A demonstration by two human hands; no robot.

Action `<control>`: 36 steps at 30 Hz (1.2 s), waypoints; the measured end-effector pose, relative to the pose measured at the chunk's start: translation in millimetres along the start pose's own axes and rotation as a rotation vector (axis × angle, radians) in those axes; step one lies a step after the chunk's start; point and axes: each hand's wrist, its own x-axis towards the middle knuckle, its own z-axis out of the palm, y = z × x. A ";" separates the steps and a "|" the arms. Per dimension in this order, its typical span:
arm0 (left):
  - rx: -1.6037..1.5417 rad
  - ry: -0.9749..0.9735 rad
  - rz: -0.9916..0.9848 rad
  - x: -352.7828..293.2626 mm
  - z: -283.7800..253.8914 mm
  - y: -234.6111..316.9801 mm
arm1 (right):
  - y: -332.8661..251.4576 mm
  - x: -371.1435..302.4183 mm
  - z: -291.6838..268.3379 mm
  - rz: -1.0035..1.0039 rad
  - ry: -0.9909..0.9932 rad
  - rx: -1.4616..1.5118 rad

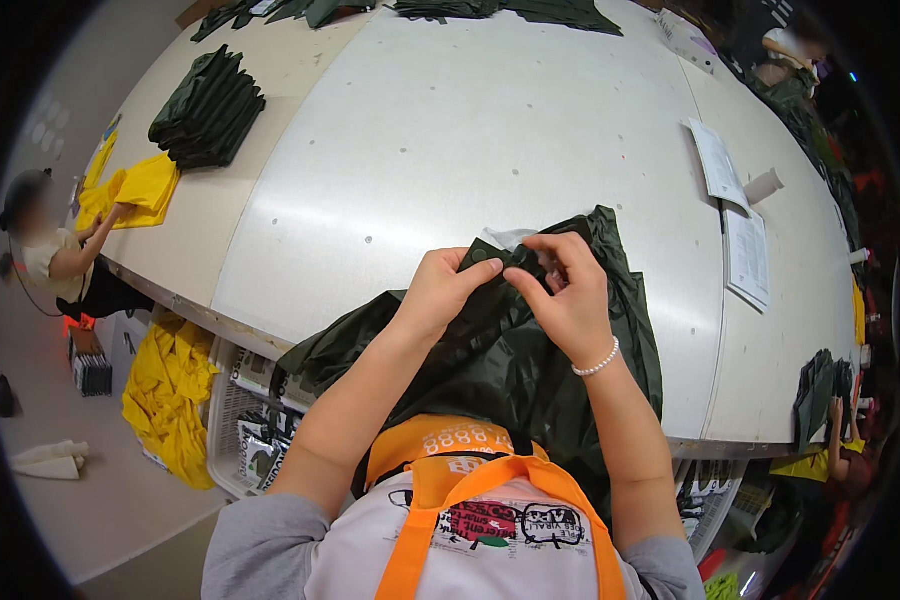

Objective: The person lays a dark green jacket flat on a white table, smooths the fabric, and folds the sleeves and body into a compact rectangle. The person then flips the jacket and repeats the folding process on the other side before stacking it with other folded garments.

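A dark green, shiny waterproof garment [467,362] lies bunched over the table's near edge and hangs down in front of me. My left hand [445,288] pinches its upper edge, thumb on top, beside a round snap-like disc. Close to its right, my right hand [573,305] has thumb and forefinger closed on the dark fabric of the same edge, with the other fingers curled. A bit of whitish lining [507,238] shows between the hands. What lies right under the right fingertips is partly hidden.
A pale table [450,130] spreads ahead. Folded dark green garments [207,108] are stacked at far left, near a person handling yellow fabric [148,190]. Open papers [745,250] lie at right. Below the left edge are a white basket [222,430] of packets and a yellow heap [170,400].
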 end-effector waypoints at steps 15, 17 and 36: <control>0.877 0.719 0.437 111.9 -132.7 -15.9 | 168.5 -22.1 -81.7 0.313 0.391 -0.405; 0.999 0.847 0.584 123.8 -98.0 -12.5 | 230.9 -48.8 -111.7 0.482 0.449 -0.464; 1.099 -0.410 0.019 328.3 131.9 -122.5 | 311.9 9.8 -125.1 0.701 0.193 0.352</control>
